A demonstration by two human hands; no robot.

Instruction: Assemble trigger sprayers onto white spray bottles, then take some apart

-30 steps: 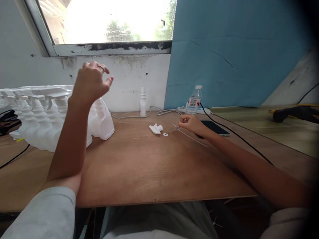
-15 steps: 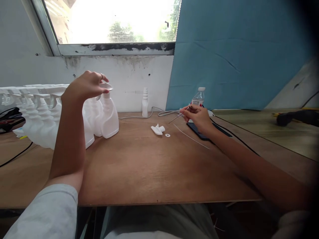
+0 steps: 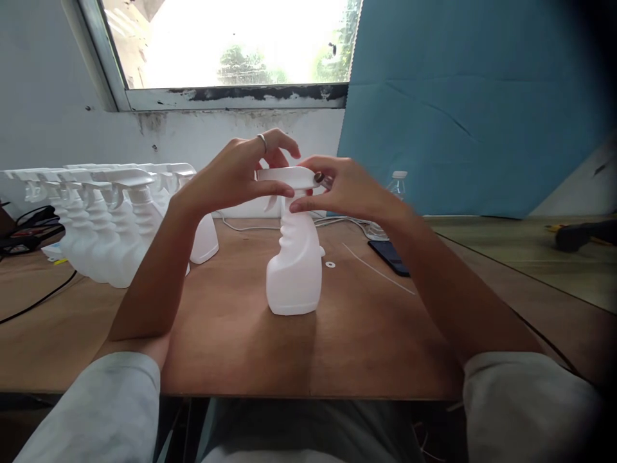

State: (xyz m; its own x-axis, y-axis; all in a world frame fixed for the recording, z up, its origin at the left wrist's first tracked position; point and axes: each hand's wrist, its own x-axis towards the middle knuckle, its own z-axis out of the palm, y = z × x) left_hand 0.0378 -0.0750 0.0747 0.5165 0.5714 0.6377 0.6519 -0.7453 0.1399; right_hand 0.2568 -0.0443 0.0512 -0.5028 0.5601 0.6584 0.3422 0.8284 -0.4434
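Observation:
A white spray bottle (image 3: pixel 295 270) stands upright on the wooden table in front of me. My left hand (image 3: pixel 236 170) is closed around the front of its trigger head (image 3: pixel 286 175), thumb below and fingers above. At the back of the head and the neck, my right hand (image 3: pixel 349 186) grips the same bottle. Tucked in that right hand is a thin tool (image 3: pixel 322 179) with a brown end; its tip is hidden. A small white washer (image 3: pixel 330 264) lies just right of the bottle, which mostly hides a loose white sprayer part (image 3: pixel 322 252) behind it.
Several white spray bottles (image 3: pixel 110 225) stand in rows at the left, near my left forearm. On the right lie a thin clear tube (image 3: pixel 376 267) and a dark phone (image 3: pixel 390 257), with a clear water bottle (image 3: pixel 399 185) behind. A cable (image 3: pixel 241 226) runs along the wall.
My left hand has brought a spray bottle from the left group to the table's middle. My right hand, still with the thin tool, has moved left and now grips its top.

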